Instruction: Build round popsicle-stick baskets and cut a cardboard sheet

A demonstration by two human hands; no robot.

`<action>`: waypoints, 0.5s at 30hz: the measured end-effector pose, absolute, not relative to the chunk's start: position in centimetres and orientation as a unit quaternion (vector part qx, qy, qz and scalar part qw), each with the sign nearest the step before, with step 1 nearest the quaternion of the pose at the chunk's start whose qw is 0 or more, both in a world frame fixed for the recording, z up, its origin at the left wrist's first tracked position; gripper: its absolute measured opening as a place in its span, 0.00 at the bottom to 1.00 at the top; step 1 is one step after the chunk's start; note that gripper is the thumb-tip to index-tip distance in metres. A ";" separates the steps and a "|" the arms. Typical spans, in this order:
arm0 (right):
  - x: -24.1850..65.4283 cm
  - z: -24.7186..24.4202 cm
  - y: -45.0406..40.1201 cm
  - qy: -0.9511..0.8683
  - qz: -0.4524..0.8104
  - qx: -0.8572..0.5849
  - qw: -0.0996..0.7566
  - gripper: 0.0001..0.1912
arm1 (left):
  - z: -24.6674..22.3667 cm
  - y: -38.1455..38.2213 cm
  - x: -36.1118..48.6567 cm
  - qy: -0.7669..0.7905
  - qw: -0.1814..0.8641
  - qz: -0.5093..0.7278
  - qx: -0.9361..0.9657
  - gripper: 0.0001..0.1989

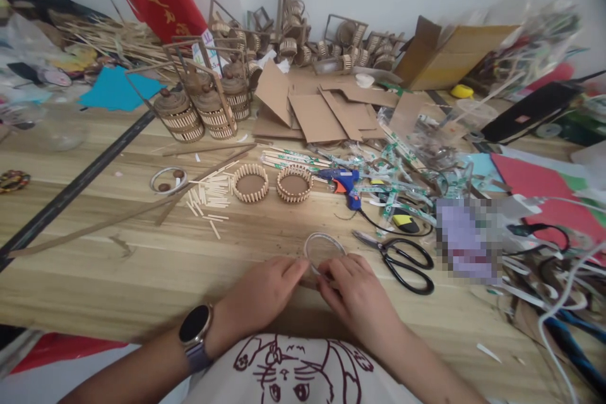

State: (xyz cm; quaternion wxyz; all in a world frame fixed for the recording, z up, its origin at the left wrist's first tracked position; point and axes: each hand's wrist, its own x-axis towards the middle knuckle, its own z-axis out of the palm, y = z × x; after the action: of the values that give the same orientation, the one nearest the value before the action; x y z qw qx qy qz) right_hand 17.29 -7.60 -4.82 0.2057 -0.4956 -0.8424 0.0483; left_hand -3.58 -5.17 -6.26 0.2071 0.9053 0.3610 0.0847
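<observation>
A round black-faced watch [196, 324] with a gold-toned case and greyish-purple strap [197, 356] circles the left wrist [216, 331]; an off-white garment [213, 384] bears a maroon line-drawn cat [290, 379] with whiskers and paws.

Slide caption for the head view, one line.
Right hand pinches a pale ring, left hand at its edge, scissors alongside, two stick-walled baskets beyond.

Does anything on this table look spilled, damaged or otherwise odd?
Two things. Short sticks lie strewn left of the stick-walled cup, several apart from the main heap, which looks untidy. At the right, a purple thing shows only as coarse square blocks, so I cannot tell what it is. No damage stands out.
</observation>
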 end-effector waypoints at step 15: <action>18.2 -3.2 -6.7 -0.865 -0.060 -0.477 0.143 0.12 | -7.0 -5.8 -3.9 0.360 0.124 0.161 0.910 0.18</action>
State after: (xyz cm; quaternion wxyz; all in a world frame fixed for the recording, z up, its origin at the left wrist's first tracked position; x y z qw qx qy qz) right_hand 18.16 -6.68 -3.23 0.1435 -0.4769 -0.8651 -0.0596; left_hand -3.86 -5.79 -6.97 0.1240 0.9104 0.3603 0.1613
